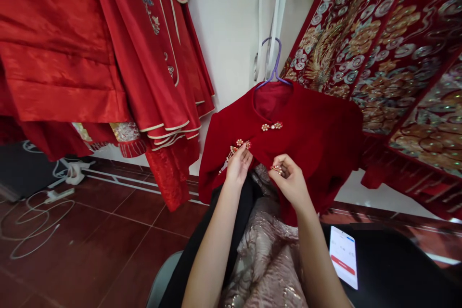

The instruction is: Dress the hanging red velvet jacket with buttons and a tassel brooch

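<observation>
A dark red velvet top (310,139) hangs in front of me on a purple hanger (275,65). One pearl button clasp (271,126) near its collar is closed. My left hand (238,166) pinches the flap edge by a second clasp with a beaded tassel (238,146). My right hand (288,180) pinches the matching clasp piece (277,169) on the other edge of the opening. The two hands are a short way apart. A pale pink brocade cloth (267,255) lies over my lap below the top.
Red embroidered garments (119,48) hang at the left. A red panel with gold and silver embroidery (390,43) leans at the right. A phone with a lit screen (343,256) lies at my right knee. White cables and a plug (54,195) lie on the red tile floor.
</observation>
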`<act>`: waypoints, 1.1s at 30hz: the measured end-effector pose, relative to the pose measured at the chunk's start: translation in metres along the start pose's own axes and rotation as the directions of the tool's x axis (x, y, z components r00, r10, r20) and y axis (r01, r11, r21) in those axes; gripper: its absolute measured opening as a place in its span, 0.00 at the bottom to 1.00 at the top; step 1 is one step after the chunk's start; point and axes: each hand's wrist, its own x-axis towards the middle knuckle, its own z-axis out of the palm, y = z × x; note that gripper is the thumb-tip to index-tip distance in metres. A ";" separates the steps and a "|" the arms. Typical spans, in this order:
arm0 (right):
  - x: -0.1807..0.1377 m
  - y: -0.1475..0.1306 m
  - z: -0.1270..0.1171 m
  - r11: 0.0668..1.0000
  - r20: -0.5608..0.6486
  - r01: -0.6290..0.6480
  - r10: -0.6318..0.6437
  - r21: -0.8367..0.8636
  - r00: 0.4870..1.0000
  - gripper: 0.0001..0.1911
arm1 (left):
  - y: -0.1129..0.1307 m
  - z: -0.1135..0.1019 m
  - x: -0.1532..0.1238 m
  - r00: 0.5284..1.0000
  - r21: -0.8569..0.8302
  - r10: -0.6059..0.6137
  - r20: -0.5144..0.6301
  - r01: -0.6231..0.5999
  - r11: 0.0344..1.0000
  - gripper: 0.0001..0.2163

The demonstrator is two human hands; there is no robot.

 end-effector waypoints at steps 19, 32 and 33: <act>-0.003 -0.005 0.000 0.998 0.123 0.000 0.008 -0.062 0.992 0.07 | -0.002 -0.001 0.009 0.988 0.342 0.144 -0.050 -0.118 0.932 0.09; -0.002 -0.017 -0.022 0.993 -0.033 0.043 -0.047 -0.109 0.998 0.19 | 0.014 0.030 0.007 0.881 0.671 0.245 0.406 -0.469 0.574 0.04; -0.001 -0.019 -0.024 0.992 -0.079 0.044 -0.053 -0.115 0.995 0.21 | 0.019 0.038 0.008 0.816 0.681 0.291 0.499 -0.577 0.450 0.05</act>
